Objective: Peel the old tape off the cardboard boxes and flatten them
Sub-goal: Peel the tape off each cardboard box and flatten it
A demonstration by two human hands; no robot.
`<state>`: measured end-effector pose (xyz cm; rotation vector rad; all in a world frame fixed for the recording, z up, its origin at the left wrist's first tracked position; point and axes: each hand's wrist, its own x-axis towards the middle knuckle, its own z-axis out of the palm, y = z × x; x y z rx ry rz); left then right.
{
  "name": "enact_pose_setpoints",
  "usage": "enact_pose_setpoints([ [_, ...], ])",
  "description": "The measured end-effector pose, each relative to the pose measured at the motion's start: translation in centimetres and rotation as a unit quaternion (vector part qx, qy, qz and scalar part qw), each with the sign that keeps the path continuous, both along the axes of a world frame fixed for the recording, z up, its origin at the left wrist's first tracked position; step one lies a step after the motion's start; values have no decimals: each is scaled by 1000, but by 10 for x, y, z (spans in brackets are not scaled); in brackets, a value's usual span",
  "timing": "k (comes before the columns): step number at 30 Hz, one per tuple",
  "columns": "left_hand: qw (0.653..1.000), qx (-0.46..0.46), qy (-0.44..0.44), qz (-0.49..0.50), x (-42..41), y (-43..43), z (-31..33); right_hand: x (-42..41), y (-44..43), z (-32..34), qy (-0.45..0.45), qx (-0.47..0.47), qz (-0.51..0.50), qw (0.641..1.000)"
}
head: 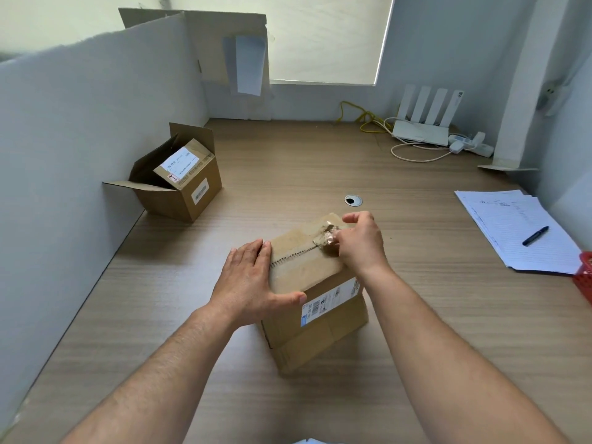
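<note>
wooden worktop (pixel 416 315), wide, with a pale partition board (pixel 80 139) standing along its left edge.

closed cardboard box (pixel 317 331) stands near the middle of the front edge, turned corner-on to the person. its top seam runs left to right and shows a ragged corrugated edge. second box (pixel 179 187), flaps open, sits at the left edge against the partition board, well apart. neither is flattened yet.

left hand (pixel 246 283): fingers straight, pressed flat on the left part of the box top, thumb laid along the near top edge. it holds the box down, no grip. right hand (pixel 362 241): fingers curled, pinching a crumpled wad of brown tape (pixel 330 238) at the far right end of the seam. the wad looks attached to the box top there; cannot tell how much strip is bonded beneath it.

shipping label (pixel 330 299) wraps the near right top edge, just beside the left thumb tip.

risks, as judged:
- a steep or jerked pull snaps the tape at the wad, leaving a stub on the far edge to pick loose again.
- the adhesive lifts the paper skin of the cardboard; the top looks scuffed round the seam.
- the pull goes up and to the right. if the left hand eases off, the box may tip or skid toward the sheets of paper (pixel 519 232) and pen (pixel 535 236) at the right edge.
- the wad clings to the fingers and hampers dropping it.
</note>
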<state>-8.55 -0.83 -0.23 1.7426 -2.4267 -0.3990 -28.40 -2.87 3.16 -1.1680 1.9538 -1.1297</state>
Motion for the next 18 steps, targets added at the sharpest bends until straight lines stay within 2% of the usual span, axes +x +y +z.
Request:
enact_pose_setpoints([
  [2, 1000, 12, 5, -10, 6, 8, -9, -3, 1, -8, -32, 47, 0, 998],
  [4, 1000, 9, 7, -15, 7, 18, -20, -5, 5, -21, 54, 80, 9, 995],
  [7, 1000, -1, 0, -13, 4, 21, -29, -4, 12, -32, 195, 80, 47, 976],
  [10, 1000, 0, -5, -14, 3, 18, -31, -4, 12, -35, 273, 92, 103, 952],
  [14, 1000, -4, -9, -13, 3, 18, -33, -1, 16, -39, 377, 93, 126, 913],
  [18, 1000, -1, -9, -13, 3, 18, -31, 8, 22, -45, 447, 22, 130, 885],
])
